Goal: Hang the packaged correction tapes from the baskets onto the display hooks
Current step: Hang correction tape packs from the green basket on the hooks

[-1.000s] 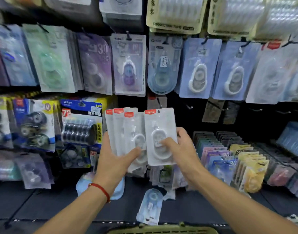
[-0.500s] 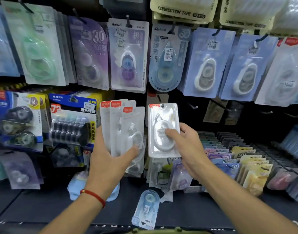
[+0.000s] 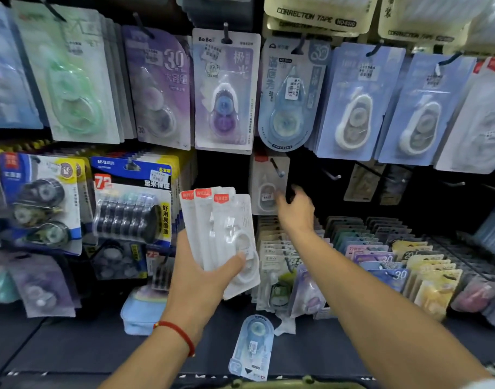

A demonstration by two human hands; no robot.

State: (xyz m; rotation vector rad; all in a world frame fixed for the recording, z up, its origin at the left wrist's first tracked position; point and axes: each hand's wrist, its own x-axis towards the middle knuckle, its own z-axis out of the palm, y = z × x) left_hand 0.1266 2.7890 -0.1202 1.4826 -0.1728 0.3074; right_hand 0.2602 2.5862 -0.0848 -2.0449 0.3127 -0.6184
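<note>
A person stands at a stationery display wall, both bare forearms reaching in from below. The left hand [image 3: 204, 279], a red cord bracelet [image 3: 176, 334] at its wrist, grasps a fanned stack of 3 white packaged correction tapes [image 3: 223, 240] with red header tabs, thumb curled across the front of the nearest pack, holding them upright in front of the black display panel. The right hand [image 3: 295, 209] is extended toward a single pack of the same kind [image 3: 268, 183] that hangs on a display hook [image 3: 278, 169] in the second row; its fingers touch or nearly touch the pack's lower right edge, and motion blur makes it impossible to tell whether they pinch the pack or have let it go. Just right of that hook, more hooks [image 3: 332, 175] stick out from the dark panel with nothing visible on their tips. Above, a row of carded correction tapes hangs in green [image 3: 69, 77], purple [image 3: 159, 85], lilac [image 3: 225, 91] and blue [image 3: 292, 94], with cream boxes marked CORRECTION TAPE [image 3: 316, 16] at the top. To the left hang a blue 6-pack card [image 3: 132, 200] marked 72 and a card of black-cased tapes [image 3: 39, 200]. On the dark shelf [image 3: 72, 346] below, a blue-carded tape [image 3: 251, 348] lies loose, and rows of coloured packs [image 3: 395, 259] stand in racks to the right. A green basket rim [image 3: 296, 384] shows at the bottom edge.
</note>
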